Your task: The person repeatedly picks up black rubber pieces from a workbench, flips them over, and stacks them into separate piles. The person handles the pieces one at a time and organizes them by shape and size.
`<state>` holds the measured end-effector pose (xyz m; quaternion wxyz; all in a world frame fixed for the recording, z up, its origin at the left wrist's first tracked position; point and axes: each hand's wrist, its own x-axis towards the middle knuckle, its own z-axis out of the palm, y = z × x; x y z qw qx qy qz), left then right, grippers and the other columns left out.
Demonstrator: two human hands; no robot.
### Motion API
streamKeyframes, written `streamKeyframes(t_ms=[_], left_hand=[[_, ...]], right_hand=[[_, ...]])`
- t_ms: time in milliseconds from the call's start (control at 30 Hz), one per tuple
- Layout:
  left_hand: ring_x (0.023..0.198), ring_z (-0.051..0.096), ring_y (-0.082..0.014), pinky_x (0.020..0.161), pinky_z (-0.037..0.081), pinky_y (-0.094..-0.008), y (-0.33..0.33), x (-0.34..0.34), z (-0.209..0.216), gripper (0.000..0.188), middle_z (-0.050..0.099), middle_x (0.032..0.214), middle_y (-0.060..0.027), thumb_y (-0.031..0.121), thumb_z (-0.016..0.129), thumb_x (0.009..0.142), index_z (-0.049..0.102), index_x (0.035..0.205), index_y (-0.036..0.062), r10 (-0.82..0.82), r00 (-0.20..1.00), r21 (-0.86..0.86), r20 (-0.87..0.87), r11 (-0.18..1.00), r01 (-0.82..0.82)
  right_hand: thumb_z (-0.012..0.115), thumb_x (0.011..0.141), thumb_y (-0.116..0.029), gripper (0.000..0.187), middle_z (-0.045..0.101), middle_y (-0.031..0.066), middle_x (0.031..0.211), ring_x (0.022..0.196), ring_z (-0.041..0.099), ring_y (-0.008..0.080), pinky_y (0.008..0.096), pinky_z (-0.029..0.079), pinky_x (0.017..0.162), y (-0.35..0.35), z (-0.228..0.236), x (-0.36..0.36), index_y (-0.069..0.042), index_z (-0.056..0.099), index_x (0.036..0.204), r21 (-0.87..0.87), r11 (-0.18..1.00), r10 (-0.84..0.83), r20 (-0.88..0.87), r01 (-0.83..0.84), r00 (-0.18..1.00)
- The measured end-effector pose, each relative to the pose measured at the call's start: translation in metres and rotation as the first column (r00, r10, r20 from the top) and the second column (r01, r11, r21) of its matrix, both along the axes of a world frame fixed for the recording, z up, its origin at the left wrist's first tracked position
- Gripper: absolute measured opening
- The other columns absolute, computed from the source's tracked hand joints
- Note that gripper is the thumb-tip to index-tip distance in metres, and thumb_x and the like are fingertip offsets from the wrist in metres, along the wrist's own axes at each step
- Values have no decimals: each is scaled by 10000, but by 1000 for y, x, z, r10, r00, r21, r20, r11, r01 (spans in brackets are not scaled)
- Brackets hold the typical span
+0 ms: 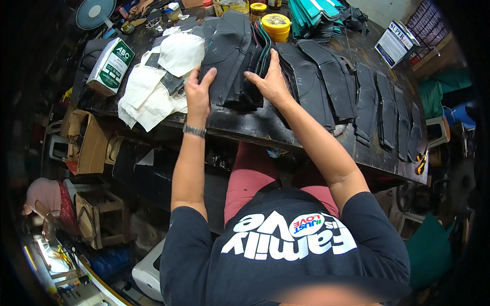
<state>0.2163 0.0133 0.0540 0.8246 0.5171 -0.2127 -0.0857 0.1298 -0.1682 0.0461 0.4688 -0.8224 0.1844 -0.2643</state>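
A thick stack of black cut pieces [227, 56], looking like leather or synthetic sheet, stands between my two hands over the table's front part. My left hand [198, 93] presses its left side, thumb on the face of the front piece. On the other side my right hand [271, 81] closes in with its thumb against the stack and fingers along the far edge. Some teal edges show among the pieces there. Left of the stack lie white cloth pieces [148, 99]. To the right, more black pieces [309, 76] lie in overlapping piles.
On the dark table [255, 122] stand a green-and-white can [111, 66], a yellow tub [276, 28], a teal stack [314, 18] and a white-and-blue can [396, 43]. Orange-handled snips [421, 162] lie at the right corner. A cardboard box [89, 143] and another person [53, 204] are at left.
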Motion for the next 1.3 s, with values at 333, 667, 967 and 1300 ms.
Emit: streamKeyframes(t_ms=[333,667,967,1300], left_hand=[[1235,593,-269,1084,459,-411,54,-123,-50,730,595,1348,-119,-16,698,761,437,1439,61,-435,842,-307,-320,888,343],[1230,575,-200,1080,402,-342,94,-151,-84,915,637,1325,-105,-177,803,539,524,1398,-31,-880,434,-165,-194,466,869],[1154,640,-240,1037,453,-373,105,-167,-36,657,682,1246,-111,-199,701,638,621,1272,-47,-419,879,-153,-227,907,393],[1026,673,-203,926,558,-330,15,-166,-35,425,651,1206,-103,-54,699,882,578,1286,2,-268,925,-208,-268,954,216]], right_hand=[[769,799,-278,1112,453,377,1364,1272,511,477,457,413,1085,-21,-12,27,-30,14,1578,-52,995,79,-191,-91,978],[536,779,-43,893,612,414,1152,1134,605,513,498,452,1026,-33,9,36,25,94,1552,-98,983,-174,-209,156,962],[555,785,17,770,481,257,1474,1258,575,335,348,429,1053,-32,48,-4,39,338,1523,-89,980,-158,207,179,966],[469,814,90,796,501,342,1363,1146,559,493,477,472,991,26,84,-162,-15,241,1569,-617,785,61,169,58,984]])
